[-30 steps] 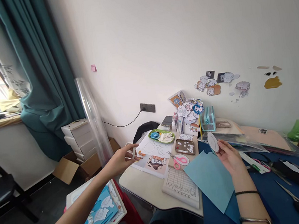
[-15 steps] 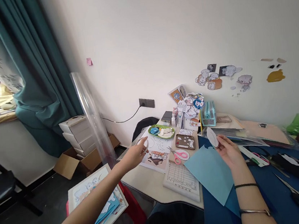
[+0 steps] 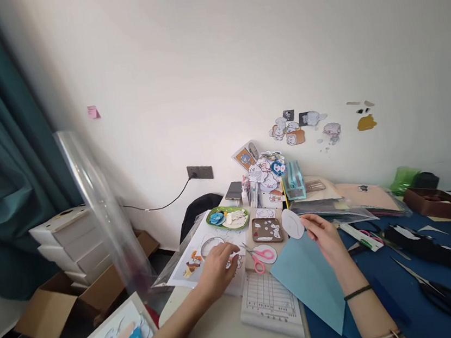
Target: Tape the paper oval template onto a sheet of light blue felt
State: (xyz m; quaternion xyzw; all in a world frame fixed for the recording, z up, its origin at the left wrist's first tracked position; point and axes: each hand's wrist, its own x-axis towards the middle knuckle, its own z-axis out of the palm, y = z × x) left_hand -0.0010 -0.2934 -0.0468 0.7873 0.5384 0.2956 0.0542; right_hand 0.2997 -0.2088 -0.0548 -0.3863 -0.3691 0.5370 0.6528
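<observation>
My left hand lies fingers-down on a printed drawing sheet at the table's left edge, beside a ring of tape. Its fingers are curved and held together; nothing shows in them. My right hand pinches a white oval paper cut-out and holds it upright over a light blue paper sheet. Pink scissors lie between my hands.
A green dish of paper bits, a brown tray, a ruled notepad and black scissors lie on the table. A clear plastic roll stands at the left by cardboard boxes. Paper cut-outs stick to the wall.
My view has swung right and down. My left hand came in from the table's left edge and settled on the drawing sheet; the tape ring now lies just beyond it. My right hand still holds the cut-out.
</observation>
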